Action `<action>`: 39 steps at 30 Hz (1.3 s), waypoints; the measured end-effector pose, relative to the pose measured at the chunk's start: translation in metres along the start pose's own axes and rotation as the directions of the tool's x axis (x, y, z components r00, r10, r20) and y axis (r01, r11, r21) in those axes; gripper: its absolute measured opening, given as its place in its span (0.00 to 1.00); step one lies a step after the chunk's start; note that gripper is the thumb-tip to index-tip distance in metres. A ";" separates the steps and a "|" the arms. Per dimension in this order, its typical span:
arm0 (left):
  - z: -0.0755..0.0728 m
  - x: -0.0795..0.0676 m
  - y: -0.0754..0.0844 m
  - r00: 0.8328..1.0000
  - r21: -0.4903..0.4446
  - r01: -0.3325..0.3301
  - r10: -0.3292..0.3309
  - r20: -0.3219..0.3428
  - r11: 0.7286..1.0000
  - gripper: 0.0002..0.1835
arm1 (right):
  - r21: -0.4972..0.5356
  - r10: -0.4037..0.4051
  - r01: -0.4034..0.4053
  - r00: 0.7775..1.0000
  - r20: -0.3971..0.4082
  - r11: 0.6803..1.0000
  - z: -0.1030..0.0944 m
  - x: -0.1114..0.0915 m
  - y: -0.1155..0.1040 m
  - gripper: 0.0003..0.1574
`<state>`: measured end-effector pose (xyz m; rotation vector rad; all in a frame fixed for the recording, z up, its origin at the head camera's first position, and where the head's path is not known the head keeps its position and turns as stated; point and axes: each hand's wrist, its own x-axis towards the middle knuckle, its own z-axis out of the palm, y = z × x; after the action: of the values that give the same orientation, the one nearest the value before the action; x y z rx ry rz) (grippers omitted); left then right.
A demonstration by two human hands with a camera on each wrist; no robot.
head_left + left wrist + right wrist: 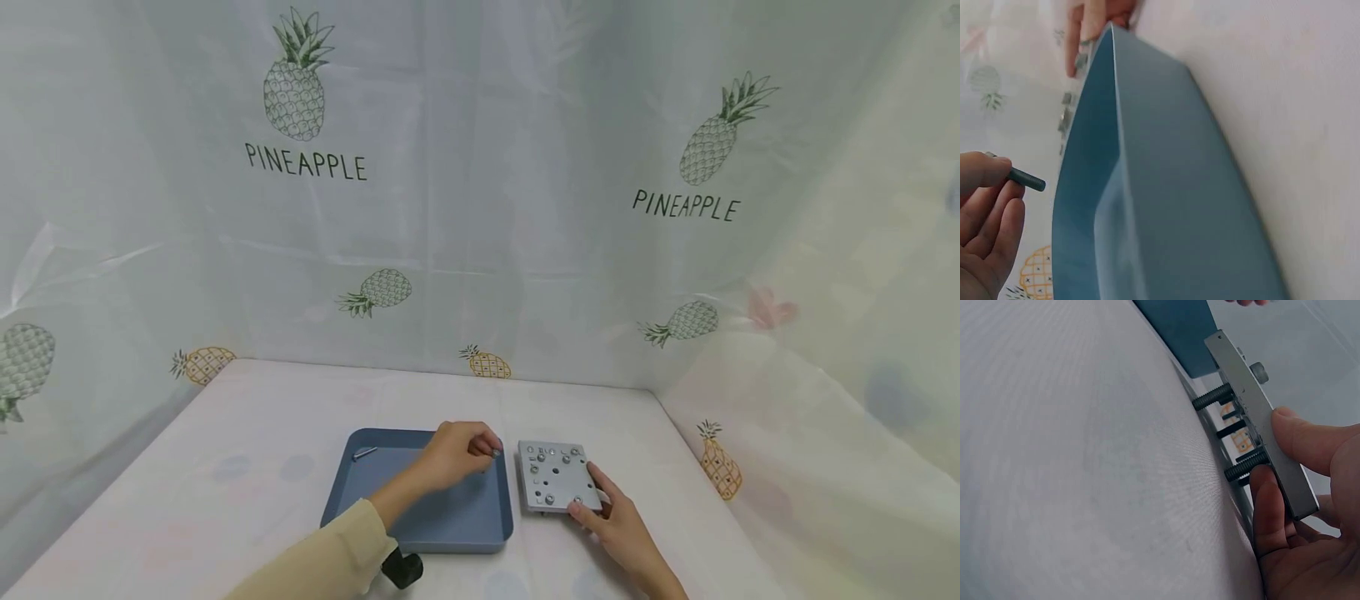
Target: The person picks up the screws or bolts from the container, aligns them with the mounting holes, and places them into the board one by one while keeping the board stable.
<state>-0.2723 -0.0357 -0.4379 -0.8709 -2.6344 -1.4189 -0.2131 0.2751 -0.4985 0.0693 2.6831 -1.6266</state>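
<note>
My left hand (456, 454) is above the right side of the blue tray (450, 547), pinching a screw (1026, 179) between thumb and fingers. The screw's threaded end sticks out past the fingertips in the left wrist view. My right hand (618, 529) grips the near right corner of a grey metal plate (566, 482), thumb on top and fingers beneath. Several screws stand in the plate's holes; their threaded shanks (1245, 464) protrude from its underside in the right wrist view. Another screw (365, 453) lies in the tray's far left corner.
A black object (402, 569) sits by the tray's near edge, partly behind the left sleeve. The tray stands left of the plate on a white cloth-covered table (300, 417). A pineapple-print curtain (480, 208) hangs behind and at the sides.
</note>
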 end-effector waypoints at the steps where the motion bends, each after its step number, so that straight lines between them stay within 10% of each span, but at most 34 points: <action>1: 0.003 0.000 0.001 1.000 -0.023 0.005 -0.006 -0.006 1.000 0.09 | 0.000 -0.002 0.002 1.000 0.000 1.000 0.000 0.000 0.000 0.62; 15: 0.042 -0.004 0.032 0.996 -0.160 0.066 -0.075 -0.050 0.985 0.09 | 0.009 -0.018 0.018 1.000 0.004 1.000 -0.001 0.002 0.002 0.62; 39: 0.074 0.005 0.032 0.990 -0.238 0.057 -0.086 -0.110 0.970 0.10 | 0.022 -0.016 0.016 1.000 0.007 1.000 -0.002 0.002 0.003 0.61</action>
<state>-0.2434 0.0375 -0.4549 -0.6869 -2.4697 -1.7683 -0.2145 0.2781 -0.5001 0.0430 2.6678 -1.6578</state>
